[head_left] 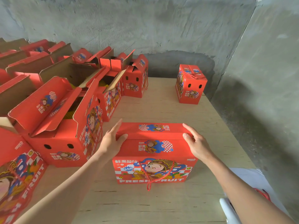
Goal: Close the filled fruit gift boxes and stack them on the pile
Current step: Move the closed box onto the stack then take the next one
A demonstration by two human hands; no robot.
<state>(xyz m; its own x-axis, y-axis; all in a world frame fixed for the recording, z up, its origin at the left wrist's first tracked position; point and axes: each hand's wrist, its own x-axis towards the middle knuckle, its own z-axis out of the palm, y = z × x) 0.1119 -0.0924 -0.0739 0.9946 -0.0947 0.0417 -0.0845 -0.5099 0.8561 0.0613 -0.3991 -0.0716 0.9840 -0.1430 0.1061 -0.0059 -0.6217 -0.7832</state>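
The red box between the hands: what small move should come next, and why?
Probably lift it. The red box looks closed, its top flaps flat, and the left hand and right hand press its two ends. Another closed box stands at the far corner of the table, likely where it should go.

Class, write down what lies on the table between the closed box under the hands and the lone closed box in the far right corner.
Nothing: the head view shows only bare wooden table between the near box and the far box.
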